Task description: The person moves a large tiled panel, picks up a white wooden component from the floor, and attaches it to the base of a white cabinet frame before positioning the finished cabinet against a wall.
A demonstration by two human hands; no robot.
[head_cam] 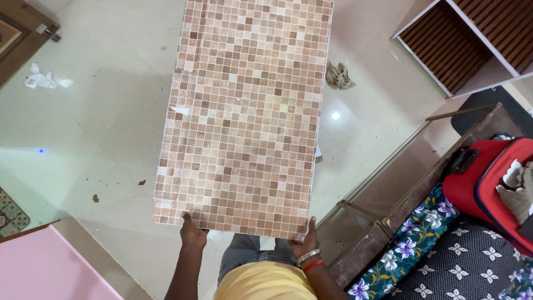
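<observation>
You stand over a glossy pale tiled floor [105, 139], looking straight down at it. In front of you is a large rectangular panel printed with a small mosaic of brown, tan and cream squares [244, 111], held out flat and reaching from your waist toward the top of the view, where it runs out of the picture. Your left hand [192, 231] grips its near edge close to the left corner, thumb over the top face and fingers curled under, out of sight. Your right hand [306, 238] pinches the same near edge at the right corner, thumb lying up on the patterned face; its wrist wears a white and a red bangle [310, 260]. Both forearms come up from the bottom, either side of your yellow shirt [266, 282]. So the panel sits wholly beyond both grips, away from your body.

Crumpled white paper [45, 80] lies on the floor far left, and a brownish crumpled rag [338, 76] just right of the panel. At right a red suitcase [488, 183] rests on floral bedding [444, 250] beside a dark wooden frame [400, 208]. A pink surface [50, 266] fills the lower left corner.
</observation>
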